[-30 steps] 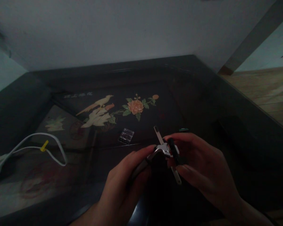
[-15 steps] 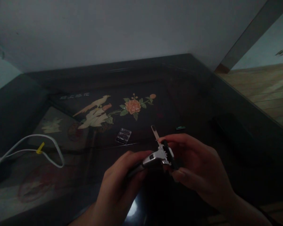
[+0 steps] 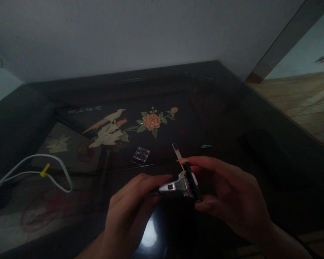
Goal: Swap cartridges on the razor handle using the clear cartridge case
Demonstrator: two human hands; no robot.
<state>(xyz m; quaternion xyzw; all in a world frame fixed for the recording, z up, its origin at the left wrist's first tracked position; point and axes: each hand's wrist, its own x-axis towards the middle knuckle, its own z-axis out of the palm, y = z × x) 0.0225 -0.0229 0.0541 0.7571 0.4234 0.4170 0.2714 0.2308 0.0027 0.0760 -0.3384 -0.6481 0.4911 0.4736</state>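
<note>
My left hand (image 3: 129, 216) grips the dark handle of a silver razor (image 3: 175, 187) and holds it level above the black table (image 3: 221, 108). At the razor's head, my right hand (image 3: 229, 194) pinches a black cartridge (image 3: 191, 180) between thumb and fingers. A thin pale strip (image 3: 176, 151) sticks up just behind the cartridge. The light is dim and the small parts are hard to make out.
A small clear plastic case (image 3: 140, 155) lies on the table beyond the hands. A white cable with a yellow tie (image 3: 44, 169) loops at the left. Painted birds (image 3: 108, 129) and a flower (image 3: 151, 121) decorate the tabletop. A small green item (image 3: 206, 146) lies farther right. Wooden floor (image 3: 307, 104) shows at right.
The razor has tipped from pointing up to lying level and has dropped slightly. The pale strip that showed under my right fingers is out of sight now. Both hands have shifted a little left.
</note>
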